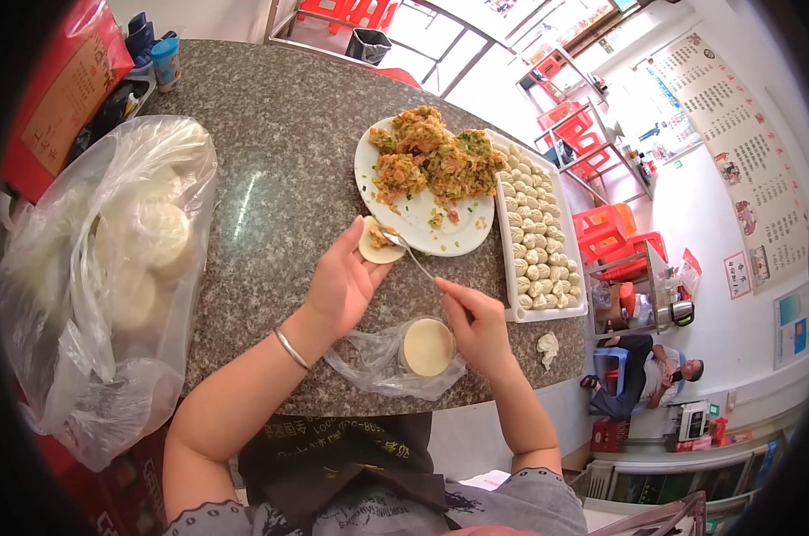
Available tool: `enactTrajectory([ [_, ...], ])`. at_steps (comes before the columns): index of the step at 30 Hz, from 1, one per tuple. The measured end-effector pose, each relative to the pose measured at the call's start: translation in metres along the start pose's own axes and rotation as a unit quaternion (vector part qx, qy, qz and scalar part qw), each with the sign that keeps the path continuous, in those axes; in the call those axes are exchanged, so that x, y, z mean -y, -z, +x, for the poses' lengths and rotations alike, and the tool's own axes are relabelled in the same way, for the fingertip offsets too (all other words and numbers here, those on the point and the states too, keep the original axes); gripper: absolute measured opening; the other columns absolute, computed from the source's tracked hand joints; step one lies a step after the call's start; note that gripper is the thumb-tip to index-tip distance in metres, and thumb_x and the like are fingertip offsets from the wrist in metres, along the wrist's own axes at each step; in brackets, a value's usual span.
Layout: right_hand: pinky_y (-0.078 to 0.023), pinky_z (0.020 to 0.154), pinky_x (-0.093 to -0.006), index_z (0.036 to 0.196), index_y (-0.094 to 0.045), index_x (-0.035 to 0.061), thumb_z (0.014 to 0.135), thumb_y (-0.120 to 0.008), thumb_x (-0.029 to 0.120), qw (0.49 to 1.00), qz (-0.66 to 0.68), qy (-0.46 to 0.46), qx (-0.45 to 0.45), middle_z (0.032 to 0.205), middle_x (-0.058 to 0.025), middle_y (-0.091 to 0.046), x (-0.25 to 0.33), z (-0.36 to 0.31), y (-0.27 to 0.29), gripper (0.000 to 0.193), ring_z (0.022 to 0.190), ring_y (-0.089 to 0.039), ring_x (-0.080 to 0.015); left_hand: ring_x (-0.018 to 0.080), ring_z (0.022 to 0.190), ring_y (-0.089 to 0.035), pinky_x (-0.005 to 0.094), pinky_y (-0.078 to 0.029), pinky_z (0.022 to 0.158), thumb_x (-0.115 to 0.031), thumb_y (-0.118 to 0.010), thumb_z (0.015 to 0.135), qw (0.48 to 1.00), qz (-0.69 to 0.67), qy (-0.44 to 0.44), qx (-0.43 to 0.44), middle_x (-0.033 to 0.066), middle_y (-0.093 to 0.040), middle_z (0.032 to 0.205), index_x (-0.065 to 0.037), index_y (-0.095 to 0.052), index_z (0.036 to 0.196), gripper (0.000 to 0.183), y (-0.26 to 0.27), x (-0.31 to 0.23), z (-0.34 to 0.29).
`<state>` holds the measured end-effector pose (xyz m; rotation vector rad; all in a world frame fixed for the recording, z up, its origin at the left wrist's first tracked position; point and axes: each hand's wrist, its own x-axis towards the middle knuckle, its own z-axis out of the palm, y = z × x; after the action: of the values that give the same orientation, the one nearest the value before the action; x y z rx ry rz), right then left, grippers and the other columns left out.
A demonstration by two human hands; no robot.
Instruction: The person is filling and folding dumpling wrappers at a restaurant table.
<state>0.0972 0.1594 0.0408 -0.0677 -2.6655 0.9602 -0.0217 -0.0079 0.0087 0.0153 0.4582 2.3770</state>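
Note:
On the fingers of my left hand (343,284) lies a round dumpling wrapper (382,253), with a dab of filling on it. My right hand (476,322) grips the handle of a metal spoon (410,252), whose bowl touches the filling on the wrapper. Just beyond, a white plate (413,214) carries a heap of orange and green chopped filling (435,156). Between my forearms, a stack of round wrappers (427,347) sits in a clear plastic bag (368,362). Right of the plate, a white tray (513,295) holds rows of folded dumplings (538,232).
A large clear bag of round wrappers (159,237) takes up the left side of the speckled stone counter (252,152). Behind it are a red bag (60,89) and a blue cup (165,64). A crumpled tissue (548,348) lies near the tray. A person (645,375) sits at the right.

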Motion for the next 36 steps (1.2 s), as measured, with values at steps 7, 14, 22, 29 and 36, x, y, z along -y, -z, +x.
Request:
enactTrajectory([
  [7, -0.047, 0.059, -0.0305, 0.108, -0.065, 0.0000, 0.088, -0.056, 0.006, 0.998, -0.043, 0.028, -0.041, 0.072, -0.0160, -0.062, -0.030, 0.057, -0.016, 0.022, 0.060, -0.060, -0.0214, 0.0235, 0.126, -0.043, 0.0373, -0.033, 0.108, -0.039, -0.052, 0.093, 0.999, 0.022, -0.013, -0.024, 0.0137, -0.046, 0.131, 0.004, -0.035, 0.133, 0.061, -0.003, -0.001, -0.002],
  [14, -0.047, 0.060, -0.0271, 0.108, -0.065, 0.0004, 0.089, -0.056, 0.006, 0.997, 0.024, -0.066, -0.010, 0.074, -0.0146, -0.063, -0.028, 0.028, -0.012, 0.022, 0.062, -0.061, -0.0174, 0.0235, 0.126, -0.043, 0.0375, -0.032, 0.109, -0.039, -0.052, 0.093, 1.000, 0.004, 0.001, -0.021, 0.0136, -0.046, 0.132, 0.004, -0.035, 0.132, 0.061, -0.003, -0.004, -0.003],
  [22, -0.039, 0.054, -0.0204, 0.114, -0.063, -0.0015, 0.090, -0.055, 0.002, 1.000, 0.002, 0.006, -0.007, 0.072, 0.0013, -0.057, -0.009, -0.006, -0.011, 0.025, 0.061, -0.046, -0.0038, 0.0222, 0.128, -0.041, 0.0381, -0.026, 0.112, -0.034, -0.053, 0.093, 1.000, 0.000, 0.004, -0.001, 0.0110, -0.043, 0.135, 0.000, -0.034, 0.133, 0.056, 0.000, -0.005, -0.002],
  [29, -0.038, 0.055, -0.0194, 0.115, -0.062, -0.0013, 0.091, -0.054, 0.004, 0.992, 0.072, -0.100, -0.035, 0.068, 0.0044, -0.051, -0.010, -0.014, -0.019, 0.026, 0.062, -0.043, -0.0027, 0.0213, 0.128, -0.041, 0.0381, -0.027, 0.112, -0.034, -0.054, 0.093, 1.000, 0.012, 0.019, -0.013, 0.0101, -0.043, 0.135, -0.002, -0.034, 0.134, 0.056, -0.003, -0.001, -0.003],
  [36, -0.042, 0.055, -0.0238, 0.113, -0.063, 0.0011, 0.090, -0.055, 0.006, 0.995, 0.066, -0.074, -0.018, 0.064, -0.0055, -0.055, -0.011, 0.029, -0.017, 0.024, 0.057, -0.050, -0.0082, 0.0241, 0.126, -0.044, 0.0384, -0.031, 0.110, -0.036, -0.051, 0.094, 0.998, 0.028, -0.028, -0.040, 0.0146, -0.046, 0.131, 0.004, -0.034, 0.132, 0.058, -0.002, -0.005, 0.000],
])
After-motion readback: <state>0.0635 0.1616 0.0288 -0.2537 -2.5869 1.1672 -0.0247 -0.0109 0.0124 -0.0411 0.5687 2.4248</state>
